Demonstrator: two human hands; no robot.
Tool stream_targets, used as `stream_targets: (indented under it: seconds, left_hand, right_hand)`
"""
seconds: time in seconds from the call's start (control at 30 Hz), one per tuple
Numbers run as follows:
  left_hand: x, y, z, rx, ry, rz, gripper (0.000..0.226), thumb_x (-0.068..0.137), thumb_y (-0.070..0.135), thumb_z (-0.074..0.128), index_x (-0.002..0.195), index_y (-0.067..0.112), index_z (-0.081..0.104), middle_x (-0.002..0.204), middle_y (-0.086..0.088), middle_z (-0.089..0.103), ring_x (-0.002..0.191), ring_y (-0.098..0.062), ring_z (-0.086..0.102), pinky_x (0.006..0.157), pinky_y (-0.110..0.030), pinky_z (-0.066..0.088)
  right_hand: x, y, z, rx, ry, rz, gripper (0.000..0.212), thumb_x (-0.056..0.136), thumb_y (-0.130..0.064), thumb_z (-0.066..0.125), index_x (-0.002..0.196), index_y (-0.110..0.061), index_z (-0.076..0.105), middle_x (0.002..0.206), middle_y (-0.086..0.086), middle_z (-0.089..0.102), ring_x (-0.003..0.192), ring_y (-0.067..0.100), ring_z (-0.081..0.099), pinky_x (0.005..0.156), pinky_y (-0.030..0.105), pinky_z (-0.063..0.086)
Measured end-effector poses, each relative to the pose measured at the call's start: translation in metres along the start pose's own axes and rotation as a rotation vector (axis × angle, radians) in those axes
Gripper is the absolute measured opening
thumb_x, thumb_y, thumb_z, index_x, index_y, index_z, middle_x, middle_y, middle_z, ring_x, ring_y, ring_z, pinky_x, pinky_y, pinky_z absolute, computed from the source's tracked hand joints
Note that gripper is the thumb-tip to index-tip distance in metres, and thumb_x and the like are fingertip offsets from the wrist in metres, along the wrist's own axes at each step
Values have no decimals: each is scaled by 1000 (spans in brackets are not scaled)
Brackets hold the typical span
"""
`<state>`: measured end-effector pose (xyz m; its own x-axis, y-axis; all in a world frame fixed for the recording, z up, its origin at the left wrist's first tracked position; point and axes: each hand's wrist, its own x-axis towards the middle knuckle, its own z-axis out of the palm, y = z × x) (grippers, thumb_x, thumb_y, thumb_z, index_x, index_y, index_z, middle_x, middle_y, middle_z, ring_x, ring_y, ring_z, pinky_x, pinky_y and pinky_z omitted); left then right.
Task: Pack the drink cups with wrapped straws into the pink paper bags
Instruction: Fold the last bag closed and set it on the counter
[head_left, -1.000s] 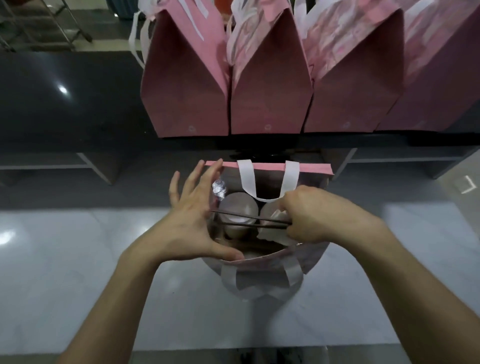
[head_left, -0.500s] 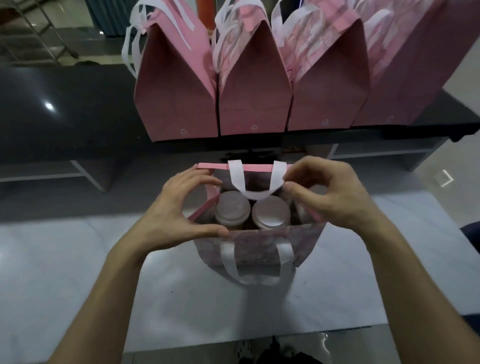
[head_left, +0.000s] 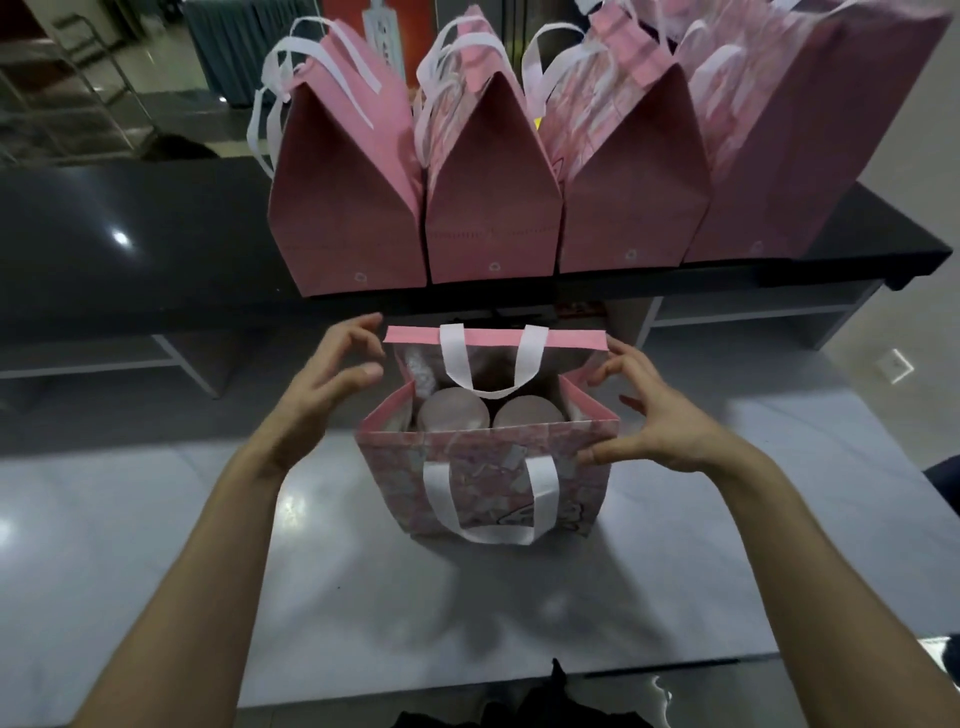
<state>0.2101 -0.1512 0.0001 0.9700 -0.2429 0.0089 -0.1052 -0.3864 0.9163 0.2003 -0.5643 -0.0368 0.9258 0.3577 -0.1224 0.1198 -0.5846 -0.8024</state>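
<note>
An open pink patterned paper bag (head_left: 488, 467) with white ribbon handles stands upright on the grey counter. Two lidded drink cups sit inside it side by side, the left cup (head_left: 452, 410) and the right cup (head_left: 527, 413). A pale wrapped item (head_left: 418, 371) leans in the bag's far left corner. My left hand (head_left: 332, 379) hovers by the bag's left rim with fingers spread and holds nothing. At the bag's right side, my right hand (head_left: 654, 421) is spread too, its fingertips near the far right corner of the rim.
Several closed pink bags (head_left: 488, 182) stand in a row on a raised black shelf (head_left: 130, 249) behind the open bag. The grey counter (head_left: 156, 519) stretches left, right and toward me. A floor and metal rack lie beyond at the far left.
Both hands have let go of the bag's rim and moved outward with fingers apart. The bag's mouth now stands wider and squarer. The camera has pulled back.
</note>
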Motion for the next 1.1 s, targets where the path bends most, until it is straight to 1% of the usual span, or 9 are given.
stream_targets:
  seconds: [0.2, 0.33, 0.47, 0.57, 0.63, 0.77, 0.9, 0.97, 1.1]
  left_hand:
    - [21, 40, 18, 681, -118, 143, 45, 76, 80, 71, 93, 39, 75, 177, 14, 24, 166, -11, 6, 131, -50, 8]
    - [31, 52, 29, 910, -142, 219, 23, 93, 45, 78, 116, 41, 78, 182, 2, 16, 169, -16, -3, 135, -51, -7]
    - [34, 51, 32, 697, -134, 208, 64, 95, 56, 70, 154, 34, 59, 182, 5, 17, 168, -12, -1, 136, -54, -3]
    - [30, 47, 26, 585, -179, 91, 115, 70, 88, 71, 168, 38, 37, 179, 15, 17, 166, -10, 3, 137, -56, 6]
    - [29, 41, 20, 541, -251, 29, 132, 55, 91, 79, 168, 47, 27, 174, 21, 16, 165, -17, 9, 135, -56, 18]
    - [34, 26, 5, 480, -271, 43, 119, 57, 64, 93, 152, 76, 21, 156, 19, 30, 150, -17, 32, 123, -46, 42]
    - [37, 4, -4, 390, -135, 57, 107, 74, 36, 101, 158, 58, 38, 146, 15, 47, 138, -9, 49, 114, -43, 52]
    - [34, -8, -2, 258, -67, 27, 86, 79, 31, 98, 150, 51, 53, 141, 18, 57, 130, -3, 57, 109, -39, 56]
    - [29, -27, 14, 69, 32, 14, 52, 88, 16, 90, 129, 41, 69, 129, 17, 70, 120, -4, 67, 101, -39, 63]
  right_hand:
    - [9, -10, 1, 95, 10, 3, 92, 51, -79, 95, 125, -87, 40, 139, -59, 35, 122, -34, 40, 110, 14, 32]
    - [11, -7, 5, 107, 61, 27, 97, 65, -53, 97, 149, -53, 49, 154, -26, 50, 142, 5, 49, 126, 39, 37]
    - [9, -7, 7, 145, 143, 44, 79, 69, -43, 97, 140, -37, 62, 142, -13, 65, 142, 18, 56, 124, 51, 44]
    - [12, -3, 10, 135, 177, 62, 58, 78, -28, 98, 126, -33, 65, 133, -12, 69, 136, 16, 61, 122, 51, 46]
    - [14, -2, 12, 137, 200, 52, 51, 78, -27, 97, 118, -33, 66, 128, -15, 73, 129, 6, 65, 121, 44, 48]
    - [13, 1, 15, 181, 248, 15, 54, 71, -34, 97, 109, -27, 59, 120, -14, 75, 120, -3, 68, 116, 31, 51]
    - [12, 1, 17, 189, 293, 9, 82, 72, -35, 96, 137, -46, 47, 128, -15, 69, 121, -8, 65, 109, 18, 50]
    - [11, -1, 18, 156, 291, -2, 85, 82, -22, 94, 147, -51, 48, 133, -16, 68, 127, -1, 63, 114, 26, 51]
    - [13, -5, 21, 98, 305, -28, 51, 87, -27, 89, 133, -29, 67, 130, -17, 71, 129, 6, 65, 117, 46, 53]
